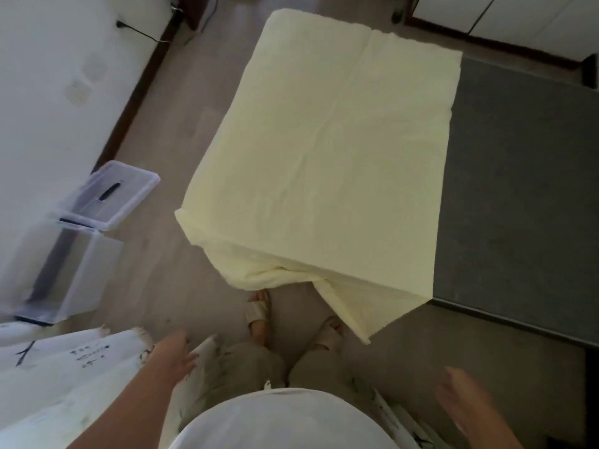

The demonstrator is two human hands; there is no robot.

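Blanket (pixel 324 150) — beyond left hand (pixel 175 354), right hand (pixel 463 396)

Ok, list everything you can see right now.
sheet: one, pale yellow, spread over raised surface, near edge hanging
surface top: one, dark grey, right of sheet
storage box: one, clear plastic, floor by left wall
lid: one, clear, dark handle, behind the box
printed cloth: one, white with black marks, lower left
cable: one, black, top left by wall
sandals: two, beige, on feet below sheet
left hand: one, open, over printed cloth's edge
right hand: one, open, empty, lower right
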